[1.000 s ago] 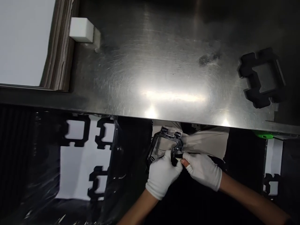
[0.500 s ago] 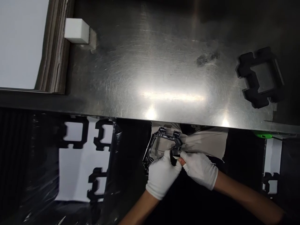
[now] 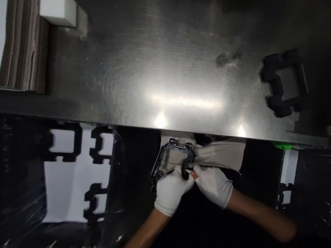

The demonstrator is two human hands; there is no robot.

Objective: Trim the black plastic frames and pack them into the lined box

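A black open frame (image 3: 177,148) with small screw holes and two tabs on top is held in front of my lap, below the table edge. My gloved left hand (image 3: 171,189) is closed around its lower side. My right hand (image 3: 213,184), also in a white glove with the thumb tip bare, pinches close to the frame's lower right corner, beside my left fingers. Whatever lies between the right fingertips is too small and hidden to make out.
The metal table (image 3: 124,75) spans the view ahead. On it are a dark frame-shaped piece (image 3: 275,82), a white block (image 3: 59,13) and a brown stack of sheets (image 3: 24,48). Below left, black cut-out frames (image 3: 77,143) lie on a white sheet (image 3: 66,193). A green object (image 3: 283,146) sits under the edge at right.
The view has shifted, so the table things and both hands appear further left and slightly higher. Both hands keep their place at the frame, with only slight finger movement.
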